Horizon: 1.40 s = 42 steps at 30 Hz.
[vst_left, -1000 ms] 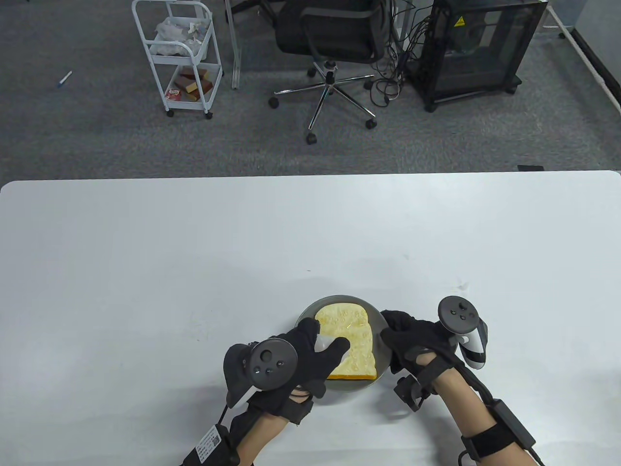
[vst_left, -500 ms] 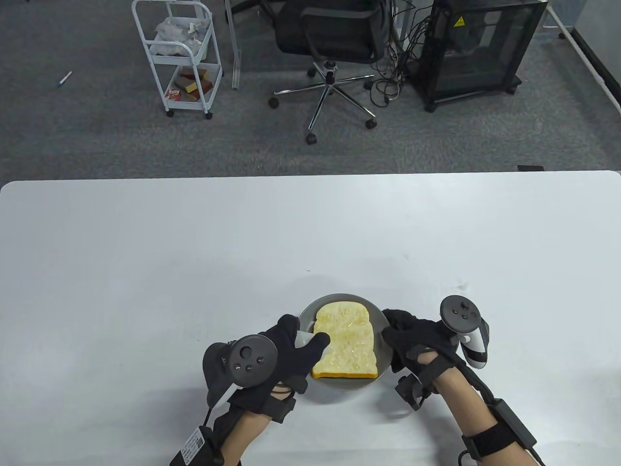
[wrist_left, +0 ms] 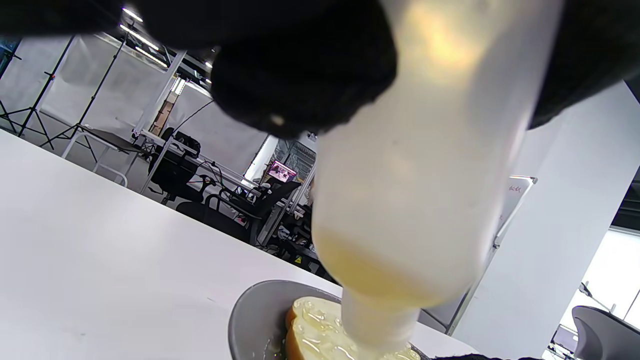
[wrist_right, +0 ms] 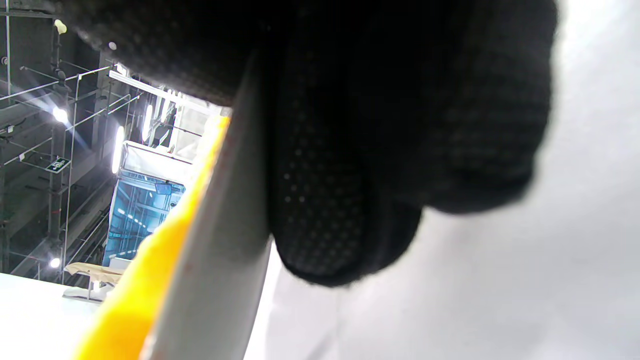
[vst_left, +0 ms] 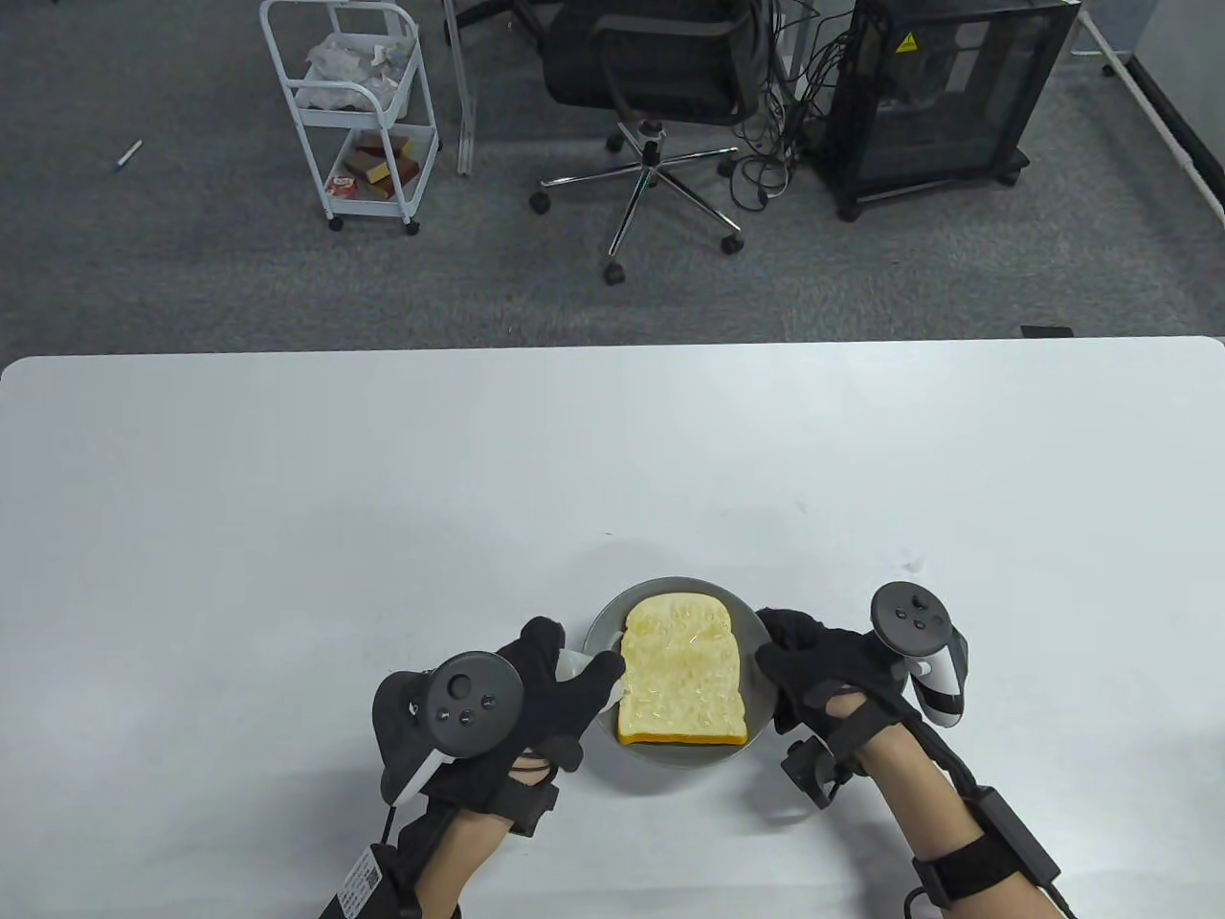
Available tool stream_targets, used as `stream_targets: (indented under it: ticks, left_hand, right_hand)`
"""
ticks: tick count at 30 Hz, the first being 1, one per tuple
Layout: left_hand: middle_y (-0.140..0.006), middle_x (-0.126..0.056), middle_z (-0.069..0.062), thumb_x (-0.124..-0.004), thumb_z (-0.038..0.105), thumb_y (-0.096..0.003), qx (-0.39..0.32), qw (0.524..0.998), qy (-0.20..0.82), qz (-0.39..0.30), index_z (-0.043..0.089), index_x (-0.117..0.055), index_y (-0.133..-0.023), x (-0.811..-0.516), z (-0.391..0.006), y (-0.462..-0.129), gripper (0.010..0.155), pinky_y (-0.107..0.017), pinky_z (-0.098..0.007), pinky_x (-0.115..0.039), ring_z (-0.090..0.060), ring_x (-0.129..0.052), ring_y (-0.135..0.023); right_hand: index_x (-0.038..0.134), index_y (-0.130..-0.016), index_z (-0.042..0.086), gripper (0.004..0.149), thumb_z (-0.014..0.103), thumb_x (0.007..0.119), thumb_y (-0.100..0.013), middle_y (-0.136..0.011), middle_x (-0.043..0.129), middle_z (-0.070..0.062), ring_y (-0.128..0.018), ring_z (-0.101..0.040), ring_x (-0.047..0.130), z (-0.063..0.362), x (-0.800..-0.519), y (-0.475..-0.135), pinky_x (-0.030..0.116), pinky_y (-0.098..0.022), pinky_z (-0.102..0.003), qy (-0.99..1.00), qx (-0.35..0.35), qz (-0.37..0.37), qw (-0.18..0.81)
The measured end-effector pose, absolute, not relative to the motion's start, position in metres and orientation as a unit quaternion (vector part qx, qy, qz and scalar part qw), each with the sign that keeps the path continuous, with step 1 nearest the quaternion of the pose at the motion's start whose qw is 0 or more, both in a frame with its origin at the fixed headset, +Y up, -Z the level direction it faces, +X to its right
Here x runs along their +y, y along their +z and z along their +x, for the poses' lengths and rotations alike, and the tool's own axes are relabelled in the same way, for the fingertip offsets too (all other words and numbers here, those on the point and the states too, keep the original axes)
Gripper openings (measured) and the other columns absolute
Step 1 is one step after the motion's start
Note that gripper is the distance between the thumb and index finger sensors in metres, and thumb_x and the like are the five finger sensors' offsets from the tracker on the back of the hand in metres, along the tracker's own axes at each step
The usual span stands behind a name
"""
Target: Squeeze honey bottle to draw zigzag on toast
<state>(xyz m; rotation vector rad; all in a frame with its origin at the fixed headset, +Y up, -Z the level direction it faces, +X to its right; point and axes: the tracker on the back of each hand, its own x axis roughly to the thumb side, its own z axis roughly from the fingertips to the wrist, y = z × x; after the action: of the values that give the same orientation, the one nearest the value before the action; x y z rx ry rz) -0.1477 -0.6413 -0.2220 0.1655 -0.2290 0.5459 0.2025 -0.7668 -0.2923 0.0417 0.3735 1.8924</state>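
A slice of yellow toast [vst_left: 681, 670] lies on a grey plate [vst_left: 758, 710] near the table's front edge, with glossy honey lines on its top. My left hand [vst_left: 565, 684] grips a translucent squeeze bottle [vst_left: 572, 662], tipped nozzle down at the plate's left rim. In the left wrist view the bottle [wrist_left: 415, 190] fills the frame with its nozzle over the toast's [wrist_left: 320, 332] edge. My right hand [vst_left: 809, 665] holds the plate's right rim; in the right wrist view its fingers [wrist_right: 380, 150] lie against the plate rim [wrist_right: 225, 240].
The white table [vst_left: 383, 498] stretches wide behind and to both sides of the plate. Beyond its far edge stand a white cart [vst_left: 352, 105], an office chair [vst_left: 656, 86] and a black cabinet [vst_left: 943, 91] on the floor.
My left hand has moved left with the bottle, from over the toast's lower left part to the plate's left rim. My right hand has stayed on the plate.
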Motion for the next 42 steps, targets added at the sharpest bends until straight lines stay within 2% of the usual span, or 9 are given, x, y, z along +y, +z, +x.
stream_targets:
  ticks: [8,25,42]
  left_hand:
    - [-0.033,-0.101,-0.009,-0.086,0.073,-0.0505,-0.124,0.950,0.278,0.076,0.011,-0.082,-0.078,-0.642,-0.145,-0.220,0.068,-0.008,-0.034,-0.090,-0.002,-0.093,0.007]
    - [-0.033,-0.101,-0.010,-0.086,0.073,-0.0500,-0.172,0.934,0.301,0.088,0.011,-0.082,-0.077,-0.651,-0.104,-0.218,0.068,-0.007,-0.034,-0.091,-0.003,-0.093,0.008]
    - [-0.033,-0.101,-0.010,-0.086,0.073,-0.0499,-0.196,0.923,0.317,0.093,0.010,-0.082,-0.077,-0.655,-0.082,-0.215,0.068,-0.007,-0.035,-0.091,-0.003,-0.094,0.008]
  right_hand:
    - [0.068,-0.096,-0.003,0.056,0.024,0.082,-0.049,-0.063,0.102,-0.016,-0.029,-0.023,0.117,0.203,-0.767,-0.292,0.101,-0.015,-0.027,0.807,0.160,0.018,0.568]
    - [0.069,-0.096,-0.003,0.056,0.023,0.082,-0.049,-0.063,0.103,-0.016,-0.029,-0.023,0.117,0.198,-0.769,-0.291,0.101,-0.015,-0.027,0.814,0.162,0.019,0.558]
    - [0.069,-0.095,-0.004,0.056,0.023,0.082,-0.048,-0.063,0.103,-0.016,-0.029,-0.023,0.117,0.195,-0.771,-0.290,0.101,-0.015,-0.027,0.814,0.167,0.023,0.555]
